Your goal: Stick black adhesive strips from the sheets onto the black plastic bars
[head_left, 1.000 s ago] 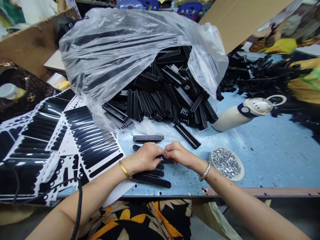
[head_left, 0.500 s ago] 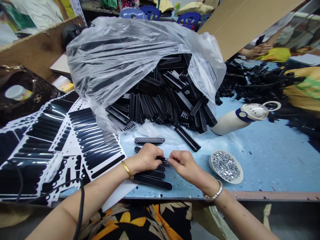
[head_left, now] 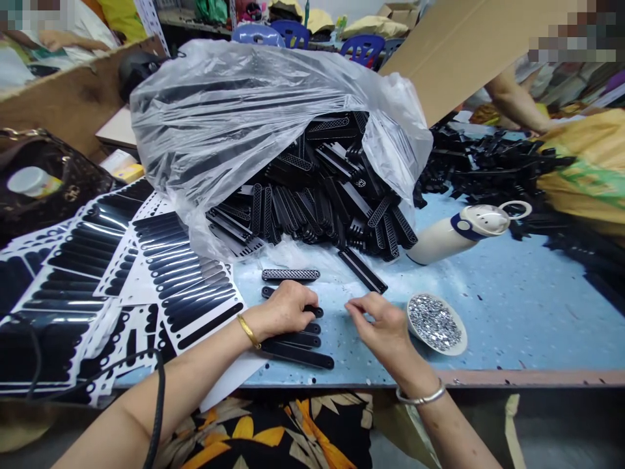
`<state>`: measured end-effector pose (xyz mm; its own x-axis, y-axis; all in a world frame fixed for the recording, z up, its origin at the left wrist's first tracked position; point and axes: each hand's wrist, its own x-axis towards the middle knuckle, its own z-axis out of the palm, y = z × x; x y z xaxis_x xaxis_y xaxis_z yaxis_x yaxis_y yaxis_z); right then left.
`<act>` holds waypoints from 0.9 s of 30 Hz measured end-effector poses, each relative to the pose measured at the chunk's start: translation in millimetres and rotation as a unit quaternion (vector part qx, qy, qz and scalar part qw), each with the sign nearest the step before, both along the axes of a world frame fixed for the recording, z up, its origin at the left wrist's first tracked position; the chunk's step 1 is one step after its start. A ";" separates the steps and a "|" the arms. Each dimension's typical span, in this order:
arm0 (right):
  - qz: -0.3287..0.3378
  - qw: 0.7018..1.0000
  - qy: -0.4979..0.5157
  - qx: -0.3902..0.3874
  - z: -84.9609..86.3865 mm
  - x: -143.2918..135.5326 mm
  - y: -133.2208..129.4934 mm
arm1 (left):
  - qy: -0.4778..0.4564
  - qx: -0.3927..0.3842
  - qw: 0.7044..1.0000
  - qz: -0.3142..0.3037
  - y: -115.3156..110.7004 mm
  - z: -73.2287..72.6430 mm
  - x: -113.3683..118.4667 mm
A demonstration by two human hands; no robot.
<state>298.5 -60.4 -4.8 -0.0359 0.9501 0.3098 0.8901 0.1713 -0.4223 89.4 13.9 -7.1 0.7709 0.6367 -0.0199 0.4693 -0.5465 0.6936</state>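
My left hand point(head_left: 288, 307), with a gold bangle at the wrist, is closed around a slim black strip point(head_left: 315, 311) with a rounded end, held down near the table. More black strips point(head_left: 297, 355) lie below that hand, and another partly shows above it. A strip with a patterned face point(head_left: 291, 275) lies just beyond. To the right, my right hand point(head_left: 378, 319) hovers apart from the strips, thumb and forefinger close together; anything between the tips is too small to make out. Nearest to it is a white bowl point(head_left: 463, 345) holding many tiny shiny metal pieces point(head_left: 433, 320).
A large clear plastic bag point(head_left: 219, 98) spills black slotted parts point(head_left: 312, 202) across the blue table point(head_left: 512, 312). Sheets of black stickers point(head_left: 190, 280) spread at left. A cream bottle point(head_left: 439, 238) leans at right. Behind it are a black heap point(head_left: 478, 156) and another person's arm point(head_left: 517, 104).
My right hand has drawn away from the end of the strip, moving right toward the bowl. My left hand keeps its hold. The camera view has shifted slightly.
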 end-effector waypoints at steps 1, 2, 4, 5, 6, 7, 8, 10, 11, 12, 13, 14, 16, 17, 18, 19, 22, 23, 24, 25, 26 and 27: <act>0.018 0.998 0.053 -0.034 2.7 -10.4 -1.5 | -0.003 0.001 1.000 0.002 -0.2 -0.5 -0.3; 0.026 0.992 0.105 -0.072 3.6 -20.6 -2.4 | -0.005 0.002 1.000 0.004 -0.4 -1.0 -0.5; 0.006 0.970 0.201 -0.137 0.7 -37.6 -2.1 | -0.004 0.003 1.000 0.004 -0.6 -2.3 -0.5; -0.014 0.956 0.244 -0.164 -2.3 -43.4 -1.1 | -0.002 0.003 1.000 0.002 -0.6 -3.2 -0.3; -0.033 0.941 0.282 -0.186 -5.7 -47.4 0.4 | 0.001 0.003 1.000 -0.001 -0.7 -4.1 0.2; -0.048 0.927 0.312 -0.203 -8.8 -49.6 2.1 | 0.003 0.005 1.000 -0.004 -0.8 -4.9 0.8; -0.058 0.916 0.332 -0.215 -11.2 -50.5 4.0 | 0.003 0.008 1.000 -0.006 -0.9 -5.5 1.5; -0.065 0.907 0.349 -0.227 -13.6 -49.6 7.3 | 0.003 0.021 1.000 -0.001 -1.2 -5.3 2.2; -0.064 0.907 0.349 -0.228 -13.6 -48.7 8.7 | 0.003 0.029 1.000 0.002 -1.3 -4.3 1.7; -0.063 0.908 0.346 -0.228 -13.2 -47.8 9.7 | 0.004 0.040 0.999 0.004 -1.3 -2.7 0.3; -0.062 0.909 0.344 -0.227 -12.5 -47.0 10.5 | 0.007 0.054 0.998 0.002 -1.0 -0.5 -2.4; -0.061 0.910 0.342 -0.226 -11.9 -46.6 11.0 | 0.011 0.072 0.997 -0.005 -0.6 1.9 -6.4; -0.059 0.913 0.337 -0.223 -11.3 -46.5 11.9 | 0.021 0.116 0.993 -0.027 0.5 5.9 -18.2; -0.058 0.915 0.333 -0.220 -11.3 -46.9 12.3 | 0.024 0.138 0.990 -0.035 1.2 6.8 -25.4; -0.058 0.917 0.329 -0.217 -11.4 -47.5 12.7 | 0.024 0.157 0.987 -0.039 1.7 6.5 -32.8; -0.057 0.919 0.325 -0.213 -11.3 -48.4 13.1 | 0.020 0.171 0.984 -0.039 2.1 5.0 -39.9; -0.060 0.929 0.309 -0.194 -7.7 -52.6 13.3 | -0.013 0.187 0.982 -0.015 2.0 -5.3 -55.2; -0.061 0.933 0.303 -0.186 -5.0 -54.3 12.9 | -0.027 0.186 0.982 -0.008 1.6 -9.7 -57.6; -0.062 0.936 0.297 -0.177 -1.6 -56.0 12.2 | -0.039 0.184 0.982 -0.002 1.2 -13.8 -58.8; -0.063 0.939 0.292 -0.169 2.1 -57.6 11.4 | -0.049 0.183 0.982 0.001 0.7 -17.5 -59.1; -0.062 0.943 0.287 -0.160 5.9 -59.0 10.7 | -0.056 0.182 0.982 0.002 0.3 -20.6 -58.8; -0.059 0.947 0.276 -0.152 9.2 -59.9 10.2 | -0.061 0.181 0.981 0.001 0.0 -23.0 -58.3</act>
